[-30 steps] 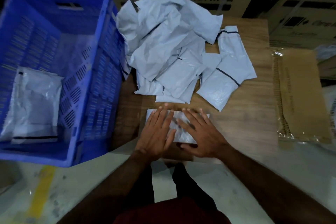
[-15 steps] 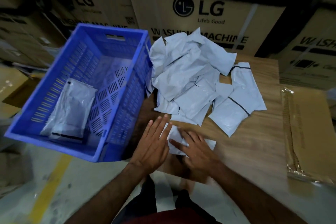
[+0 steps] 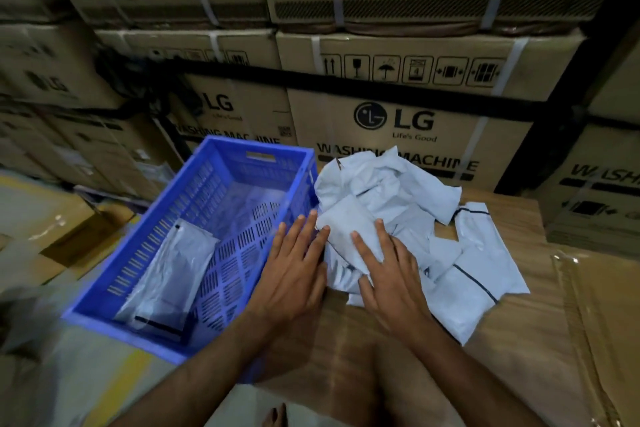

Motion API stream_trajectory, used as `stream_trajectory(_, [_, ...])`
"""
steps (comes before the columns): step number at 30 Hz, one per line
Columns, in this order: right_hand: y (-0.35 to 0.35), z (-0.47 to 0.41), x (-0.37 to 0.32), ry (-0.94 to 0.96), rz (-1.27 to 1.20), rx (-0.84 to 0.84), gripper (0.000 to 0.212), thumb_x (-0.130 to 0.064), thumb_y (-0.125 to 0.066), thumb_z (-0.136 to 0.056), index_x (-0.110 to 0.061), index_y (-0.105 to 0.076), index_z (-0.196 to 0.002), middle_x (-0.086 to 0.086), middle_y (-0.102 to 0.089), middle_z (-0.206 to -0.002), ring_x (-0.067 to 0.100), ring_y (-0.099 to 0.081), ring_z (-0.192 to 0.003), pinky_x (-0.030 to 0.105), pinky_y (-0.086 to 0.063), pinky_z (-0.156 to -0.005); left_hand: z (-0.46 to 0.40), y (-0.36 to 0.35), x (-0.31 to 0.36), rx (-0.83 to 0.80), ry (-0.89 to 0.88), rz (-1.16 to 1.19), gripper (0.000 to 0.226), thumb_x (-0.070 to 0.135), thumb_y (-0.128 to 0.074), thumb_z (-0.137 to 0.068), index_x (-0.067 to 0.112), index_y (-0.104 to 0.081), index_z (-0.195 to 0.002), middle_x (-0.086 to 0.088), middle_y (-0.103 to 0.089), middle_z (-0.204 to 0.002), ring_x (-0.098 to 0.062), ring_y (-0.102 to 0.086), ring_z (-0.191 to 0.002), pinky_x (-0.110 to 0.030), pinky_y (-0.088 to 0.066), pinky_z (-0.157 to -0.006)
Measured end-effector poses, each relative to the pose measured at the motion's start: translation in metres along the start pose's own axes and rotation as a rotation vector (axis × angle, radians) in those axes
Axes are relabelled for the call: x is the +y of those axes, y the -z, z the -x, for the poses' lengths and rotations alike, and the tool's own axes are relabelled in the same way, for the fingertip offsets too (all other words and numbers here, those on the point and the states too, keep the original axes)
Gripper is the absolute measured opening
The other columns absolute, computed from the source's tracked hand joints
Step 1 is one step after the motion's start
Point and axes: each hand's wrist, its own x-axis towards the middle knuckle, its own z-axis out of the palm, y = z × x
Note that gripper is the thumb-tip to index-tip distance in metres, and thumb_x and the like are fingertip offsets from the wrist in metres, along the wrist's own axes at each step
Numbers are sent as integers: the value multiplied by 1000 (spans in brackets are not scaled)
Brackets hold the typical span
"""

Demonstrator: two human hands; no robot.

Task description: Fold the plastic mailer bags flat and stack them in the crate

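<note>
Stacked cardboard boxes (image 3: 398,121) behind the crate, printed for washing machines.

Blue plastic crate (image 3: 194,218), slotted walls, open top. Inside, against its left wall, a few flattened bags (image 3: 173,274) already stacked.

Wooden tabletop (image 3: 519,340) directly right of the crate. A flat cardboard sheet in clear wrap (image 3: 595,322) further right, at the table's far edge.

Heap of loose grey mailer bags (image 3: 388,191) just right of the crate, crumpled and overlapping, some touching the crate wall.

Right hand (image 3: 391,281) right of the crate, fingers straight and spread, pressing flat on a bag (image 3: 346,218) at the heap's near edge. No curl, no pinch.

Left hand (image 3: 294,274) over the crate's right wall, fingers straight, fingertips at the same bag's left edge.

Likely handling: thin film, very light, limp, slick, prone to sliding and springing back open. Best pinched at an edge or corner, then smoothed by flat palm.
</note>
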Motion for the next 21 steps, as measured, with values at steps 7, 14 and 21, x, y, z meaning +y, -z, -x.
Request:
stream_trajectory(7, [-6,-46,-88,-88,-62,122,73,-35,-42,-91,-31,-31,-163,14,-20,-171,37,-49,-129,51,-48,-102,16,27,-93,48,109,15,56,39,-39,-104,15,-46,-154,-12,-28,-168,-30,-29,-155,-54,-15,-126])
stream_trajectory(14, [-52,-103,-216,-137,-98,131,73,-40,-37,-93,-31,-24,-165,14,-19,-171,39,-44,-136,53,-45,-107,56,25,-251,-48,128,12,58,44,-34,-106,14,-43,-156,-12,-25,-169,-32,-26,-156,-53,-15,-126])
stream_trajectory(21, [-129,-128,-316,-305,-87,-43,73,-40,-34,-89,-23,-37,-160,22,-37,-162,41,-52,-127,54,-51,-98,81,8,-361,-134,79,-10,58,40,-38,-104,7,-51,-150,-19,-26,-168,-40,-31,-152,-59,-26,-122])
